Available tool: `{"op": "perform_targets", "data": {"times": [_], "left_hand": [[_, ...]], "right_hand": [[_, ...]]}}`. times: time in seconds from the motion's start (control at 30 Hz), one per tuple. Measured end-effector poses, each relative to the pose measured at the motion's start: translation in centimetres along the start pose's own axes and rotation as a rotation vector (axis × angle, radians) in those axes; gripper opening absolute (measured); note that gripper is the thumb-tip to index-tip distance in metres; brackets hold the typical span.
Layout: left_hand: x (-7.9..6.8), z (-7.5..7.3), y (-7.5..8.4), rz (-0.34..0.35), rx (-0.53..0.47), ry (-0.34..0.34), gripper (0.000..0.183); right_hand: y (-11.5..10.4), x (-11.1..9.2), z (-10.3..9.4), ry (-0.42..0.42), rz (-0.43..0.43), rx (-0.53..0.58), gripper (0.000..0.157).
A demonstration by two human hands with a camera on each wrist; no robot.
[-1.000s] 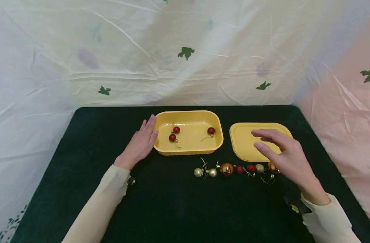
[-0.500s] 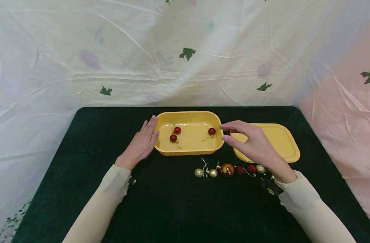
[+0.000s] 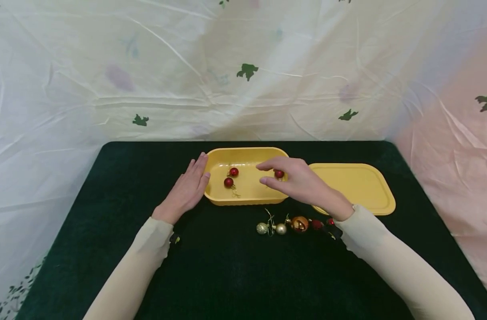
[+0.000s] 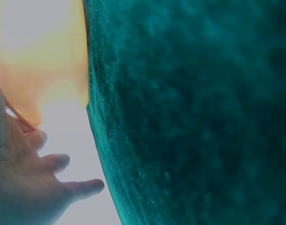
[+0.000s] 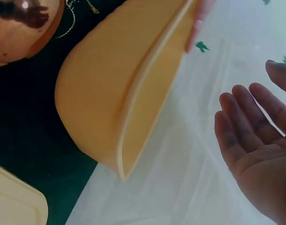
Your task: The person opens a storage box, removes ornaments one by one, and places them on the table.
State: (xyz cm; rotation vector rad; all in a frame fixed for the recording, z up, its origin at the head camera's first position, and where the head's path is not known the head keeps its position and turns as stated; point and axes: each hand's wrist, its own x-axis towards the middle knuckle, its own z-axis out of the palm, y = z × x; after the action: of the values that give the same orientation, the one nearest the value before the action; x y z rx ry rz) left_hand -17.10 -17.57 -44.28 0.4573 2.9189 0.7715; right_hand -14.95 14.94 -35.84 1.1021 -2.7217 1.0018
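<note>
My left hand [image 3: 183, 189] lies straight-fingered against the left end of the yellow box [image 3: 245, 201]. My right hand [image 3: 301, 182], thumb and fingers apart, hovers over the box's right side; two red baubles [image 3: 228, 182] inside lie left of it. The lid [image 3: 361, 186] is farther right, a row of baubles [image 3: 299, 224] nearer me.

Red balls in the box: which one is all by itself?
The red ball partly behind the right hand; the other two lie close together, further left.
</note>
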Motion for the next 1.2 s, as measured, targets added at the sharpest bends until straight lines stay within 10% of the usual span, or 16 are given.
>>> {"op": "perform_targets", "data": {"times": [1.2], "left_hand": [[-0.3,-0.2,0.1,-0.005,0.024,0.003,0.064]], "right_hand": [[3.1,9.1,4.4,-0.280,0.129,-0.077,0.042]]}}
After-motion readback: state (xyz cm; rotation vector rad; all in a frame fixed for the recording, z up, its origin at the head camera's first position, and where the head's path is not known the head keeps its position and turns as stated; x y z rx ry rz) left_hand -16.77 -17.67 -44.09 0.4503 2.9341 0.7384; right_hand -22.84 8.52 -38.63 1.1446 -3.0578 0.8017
